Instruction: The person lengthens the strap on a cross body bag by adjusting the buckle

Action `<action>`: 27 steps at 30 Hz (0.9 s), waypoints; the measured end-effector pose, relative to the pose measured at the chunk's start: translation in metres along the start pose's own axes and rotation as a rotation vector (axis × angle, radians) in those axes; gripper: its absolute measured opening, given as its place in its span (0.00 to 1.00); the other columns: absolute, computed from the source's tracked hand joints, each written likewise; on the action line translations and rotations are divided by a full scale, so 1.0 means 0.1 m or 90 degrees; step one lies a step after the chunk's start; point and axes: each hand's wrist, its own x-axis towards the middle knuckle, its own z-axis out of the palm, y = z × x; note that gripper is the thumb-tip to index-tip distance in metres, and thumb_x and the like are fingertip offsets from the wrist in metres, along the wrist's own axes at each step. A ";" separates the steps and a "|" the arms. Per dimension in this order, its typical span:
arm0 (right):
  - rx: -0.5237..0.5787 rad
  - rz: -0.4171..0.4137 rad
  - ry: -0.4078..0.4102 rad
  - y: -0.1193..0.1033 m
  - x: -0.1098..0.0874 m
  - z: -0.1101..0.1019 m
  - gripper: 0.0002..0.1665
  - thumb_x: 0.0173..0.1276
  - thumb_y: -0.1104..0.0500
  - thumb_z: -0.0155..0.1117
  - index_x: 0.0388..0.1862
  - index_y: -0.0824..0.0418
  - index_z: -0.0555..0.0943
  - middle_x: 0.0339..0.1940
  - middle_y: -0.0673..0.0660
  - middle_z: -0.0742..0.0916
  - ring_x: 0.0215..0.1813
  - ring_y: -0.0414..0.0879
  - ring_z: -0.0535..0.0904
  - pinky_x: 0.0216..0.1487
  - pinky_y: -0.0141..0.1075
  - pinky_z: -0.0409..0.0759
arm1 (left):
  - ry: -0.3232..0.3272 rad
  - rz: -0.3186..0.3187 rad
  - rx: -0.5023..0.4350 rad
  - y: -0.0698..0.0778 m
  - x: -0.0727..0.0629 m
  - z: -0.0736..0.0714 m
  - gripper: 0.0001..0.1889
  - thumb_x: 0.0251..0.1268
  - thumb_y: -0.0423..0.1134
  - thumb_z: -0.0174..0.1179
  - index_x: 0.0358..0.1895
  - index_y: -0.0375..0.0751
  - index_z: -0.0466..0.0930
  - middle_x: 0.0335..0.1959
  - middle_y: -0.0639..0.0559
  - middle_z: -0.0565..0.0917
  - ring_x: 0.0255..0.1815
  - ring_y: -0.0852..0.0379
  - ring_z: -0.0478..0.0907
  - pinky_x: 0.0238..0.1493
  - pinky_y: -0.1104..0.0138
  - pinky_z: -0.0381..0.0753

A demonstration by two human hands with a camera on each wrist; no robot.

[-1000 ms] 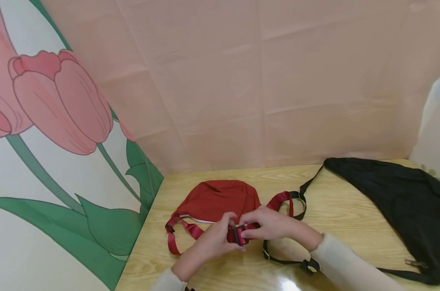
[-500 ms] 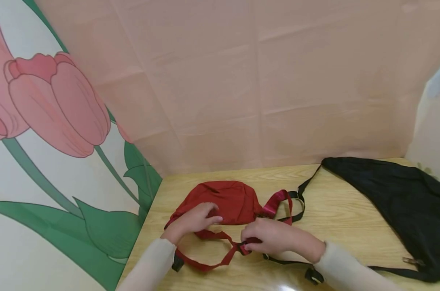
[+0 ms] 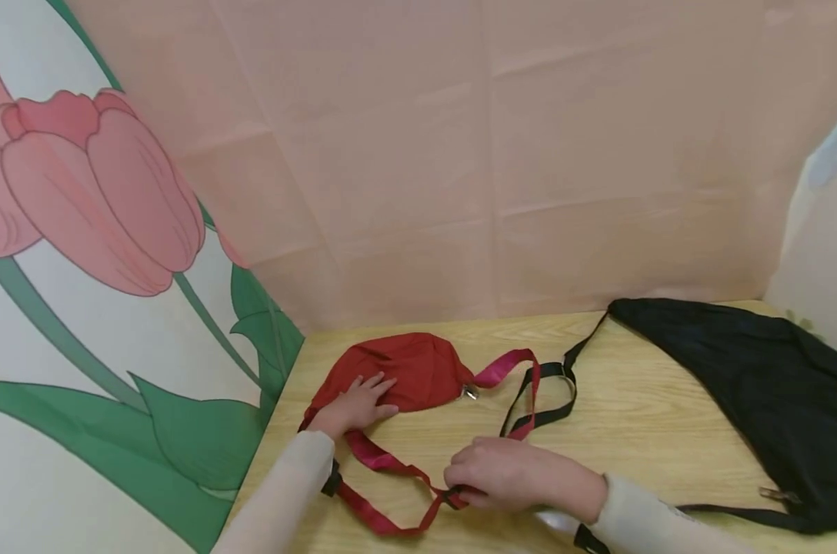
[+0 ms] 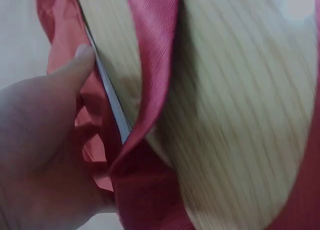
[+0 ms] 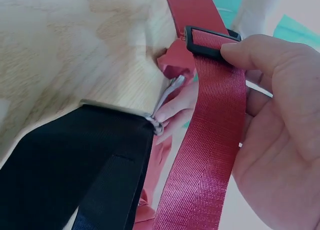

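A red fabric waist bag [image 3: 425, 373] lies on the wooden table. My left hand [image 3: 355, 405] rests on its left part with fingers spread; in the left wrist view the thumb [image 4: 84, 57] lies near the white zipper [image 4: 112, 97]. My right hand [image 3: 505, 473] holds the bag's red strap [image 3: 384, 531] in front of the bag. In the right wrist view, its thumb and fingers pinch a black strap slider [image 5: 202, 50] threaded on the red webbing [image 5: 207, 130]. Part of the slider is hidden behind the thumb.
A black sling bag [image 3: 730, 400] lies on the right of the table [image 3: 640, 431]. Its black strap [image 3: 557, 415] loops beside the red webbing. A black buckle [image 3: 331, 478] sits by the left sleeve. The pink-covered wall [image 3: 418, 169] stands behind.
My left hand has let go of the strap by the slider and moved left onto the red bag, which now lies slightly farther back. My right hand has come nearer the front with the slider.
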 end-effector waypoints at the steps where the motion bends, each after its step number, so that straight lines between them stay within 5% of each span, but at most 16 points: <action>1: 0.006 0.002 -0.005 0.00 0.01 -0.01 0.05 0.72 0.53 0.67 0.37 0.43 0.79 0.29 0.35 0.76 0.32 0.31 0.70 0.40 0.26 0.72 | 0.000 -0.013 -0.007 -0.04 -0.01 -0.02 0.34 0.76 0.59 0.52 0.81 0.55 0.57 0.82 0.46 0.53 0.80 0.28 0.44 0.69 0.31 0.56; 19: -0.034 -0.109 0.019 -0.22 0.13 0.08 0.05 0.71 0.53 0.68 0.36 0.45 0.79 0.26 0.37 0.76 0.29 0.27 0.68 0.33 0.19 0.60 | 0.022 -0.175 -0.056 -0.59 -0.08 -0.20 0.34 0.82 0.54 0.46 0.81 0.40 0.52 0.80 0.31 0.50 0.75 0.15 0.42 0.72 0.32 0.46; 27: 0.029 -0.052 -0.040 -0.21 0.08 0.16 0.03 0.73 0.52 0.66 0.39 0.44 0.80 0.27 0.37 0.74 0.29 0.28 0.66 0.31 0.19 0.62 | 0.030 -0.200 -0.061 -0.68 -0.07 -0.22 0.34 0.82 0.54 0.45 0.81 0.40 0.51 0.80 0.31 0.49 0.74 0.14 0.41 0.72 0.31 0.47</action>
